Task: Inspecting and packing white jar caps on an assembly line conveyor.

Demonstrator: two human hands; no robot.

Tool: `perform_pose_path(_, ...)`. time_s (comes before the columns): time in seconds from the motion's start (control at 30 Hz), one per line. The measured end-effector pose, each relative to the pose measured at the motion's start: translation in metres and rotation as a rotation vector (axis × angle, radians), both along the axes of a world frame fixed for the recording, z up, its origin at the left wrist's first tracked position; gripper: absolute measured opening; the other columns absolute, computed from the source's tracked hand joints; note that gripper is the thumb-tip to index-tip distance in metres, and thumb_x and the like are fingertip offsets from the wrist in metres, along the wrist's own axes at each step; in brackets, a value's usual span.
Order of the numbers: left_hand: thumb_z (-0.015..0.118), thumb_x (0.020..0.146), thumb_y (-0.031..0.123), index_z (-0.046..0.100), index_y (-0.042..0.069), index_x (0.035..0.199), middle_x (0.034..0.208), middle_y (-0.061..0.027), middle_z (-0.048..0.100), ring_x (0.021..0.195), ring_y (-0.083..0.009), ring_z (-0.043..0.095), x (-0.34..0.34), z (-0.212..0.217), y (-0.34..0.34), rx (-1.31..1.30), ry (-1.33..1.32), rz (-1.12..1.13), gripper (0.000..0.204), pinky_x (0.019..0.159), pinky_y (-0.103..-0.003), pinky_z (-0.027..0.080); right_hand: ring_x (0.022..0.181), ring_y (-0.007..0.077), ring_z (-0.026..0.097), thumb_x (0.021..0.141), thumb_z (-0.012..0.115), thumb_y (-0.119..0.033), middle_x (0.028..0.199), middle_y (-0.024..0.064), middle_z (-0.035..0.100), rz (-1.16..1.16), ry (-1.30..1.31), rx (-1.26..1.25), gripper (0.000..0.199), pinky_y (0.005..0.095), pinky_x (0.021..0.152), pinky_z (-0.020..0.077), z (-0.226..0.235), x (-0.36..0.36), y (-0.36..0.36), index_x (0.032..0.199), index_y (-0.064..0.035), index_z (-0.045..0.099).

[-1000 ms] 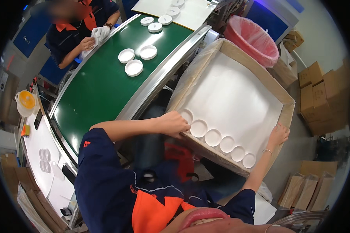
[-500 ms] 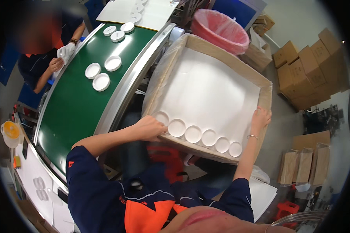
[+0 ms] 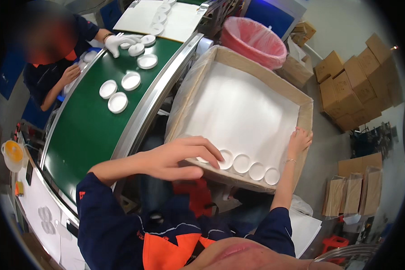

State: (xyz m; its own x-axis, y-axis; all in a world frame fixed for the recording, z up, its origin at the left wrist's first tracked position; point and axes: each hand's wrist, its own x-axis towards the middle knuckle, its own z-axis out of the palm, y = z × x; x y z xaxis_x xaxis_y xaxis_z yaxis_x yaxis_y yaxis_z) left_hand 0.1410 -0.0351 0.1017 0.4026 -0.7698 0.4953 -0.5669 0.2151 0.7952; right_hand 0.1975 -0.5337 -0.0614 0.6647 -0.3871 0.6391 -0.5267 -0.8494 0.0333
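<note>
A row of several shallow round white lids (image 3: pixel 241 163) lies along the near side of a lined cardboard box (image 3: pixel 252 73) in front of me. My left hand (image 3: pixel 177 157) is stretched over the row's left end with its fingers apart, hiding some of the lids. Its fingertips are beside one lid; whether they touch it I cannot tell. On the box's right rim, my right hand (image 3: pixel 299 140) is closed around the edge. A white sheet (image 3: pixel 252 108) covers the box's bottom.
Left of the box runs a green conveyor belt (image 3: pixel 85 135) carrying several white round pieces (image 3: pixel 118 102). Across it, a co-worker's gloved hand (image 3: pixel 117 42) reaches over the belt. A pink lined bin (image 3: pixel 252 40) stands behind the box; cartons (image 3: pixel 346 85) are stacked at right.
My left hand has moved right from the box's near left corner, its fingers unfolding over the lids. My right hand stays on the rim. The co-worker's gloved hand has reached onto the belt.
</note>
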Motion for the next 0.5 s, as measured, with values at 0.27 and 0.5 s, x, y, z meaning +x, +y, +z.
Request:
perform_pose_path(0.27,0.052,0.096,0.026,0.063,0.009,0.079,0.073,-0.0066,0.059,0.058,-0.0197,0.049,-0.049,0.121,-0.001,-0.753,0.220,-0.574,0.025,0.048,-0.030,0.034,0.127,0.0332,0.038,0.081,0.061,-0.014,0.109,0.0020,0.060,0.022,0.041,0.036,0.021,0.0444,0.105,0.0287,0.004,-0.009,-0.005,0.100,-0.0203,0.067)
perform_pose_path(0.5,0.052,0.093,0.015,0.059,0.010,0.083,0.082,-0.0075,0.059,0.057,-0.0212,0.046,-0.065,0.118,0.006,-0.722,0.368,-0.654,0.013,0.046,-0.030,0.031,0.129,0.0334,0.036,0.082,0.059,-0.013,0.109,0.0023,0.060,0.038,0.029,0.012,0.021,0.0448,0.106,0.0273,0.002,-0.008,0.005,0.102,-0.0179,0.067)
